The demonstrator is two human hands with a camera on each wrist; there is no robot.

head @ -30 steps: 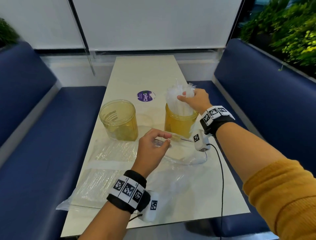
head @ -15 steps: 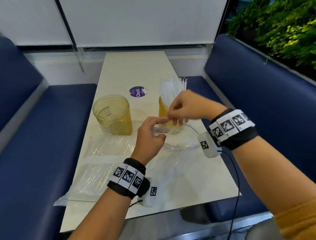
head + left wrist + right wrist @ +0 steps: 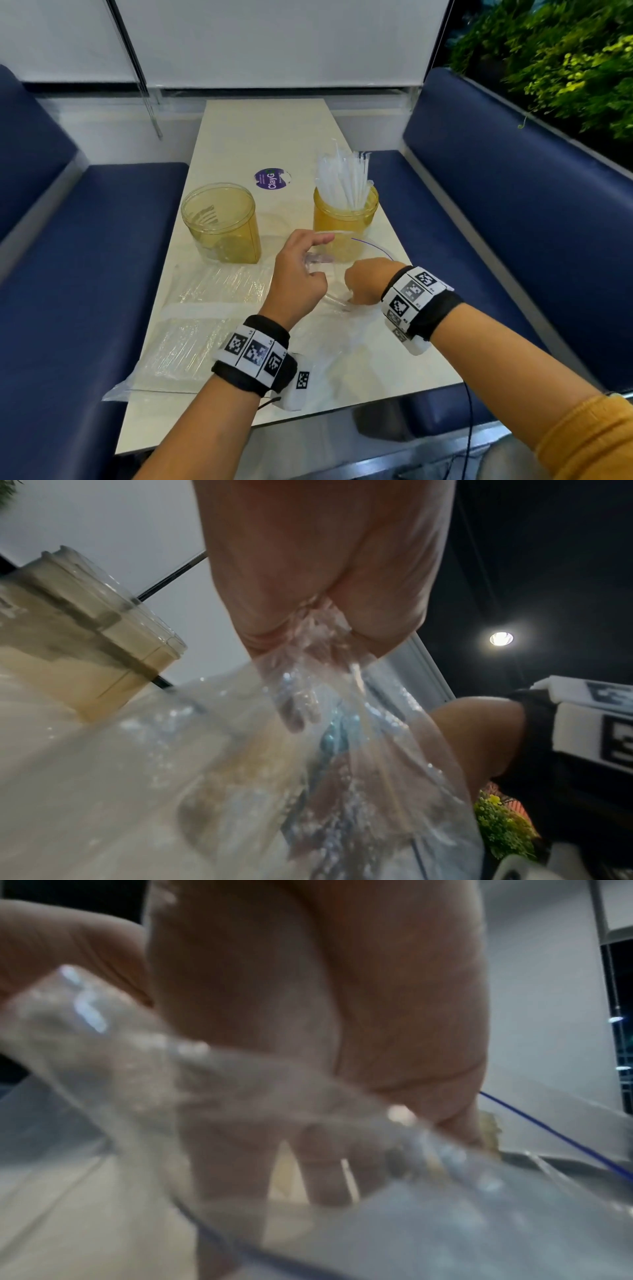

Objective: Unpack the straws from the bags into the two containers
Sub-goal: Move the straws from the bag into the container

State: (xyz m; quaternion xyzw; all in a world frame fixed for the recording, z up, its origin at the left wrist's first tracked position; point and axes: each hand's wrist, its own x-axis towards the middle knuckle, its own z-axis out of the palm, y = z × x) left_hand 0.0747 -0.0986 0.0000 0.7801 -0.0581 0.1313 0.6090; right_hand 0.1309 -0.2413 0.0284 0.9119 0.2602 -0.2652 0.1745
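Two yellow see-through containers stand on the table. The left container [image 3: 221,222] holds no straws; the right container [image 3: 344,219] holds a bunch of white wrapped straws [image 3: 346,178]. In front of them lies a clear bag [image 3: 342,329] with a blue-lined mouth. My left hand [image 3: 301,274] pinches the bag's rim and lifts it, as the left wrist view shows at the left hand [image 3: 325,610]. My right hand [image 3: 368,284] reaches down into the bag mouth. Through the blurred plastic, the right hand [image 3: 308,1164] shows fairly straight fingers. What they touch is hidden.
A second clear bag [image 3: 205,322] packed with straws lies flat on the table's [image 3: 260,137] near left, overhanging the front edge. A purple sticker [image 3: 270,179] sits between the containers. Blue benches [image 3: 102,257] flank the table on both sides.
My right hand left the straws in the right container, came back towards me and went down into the bag mouth. The left hand kept its hold on the bag's rim.
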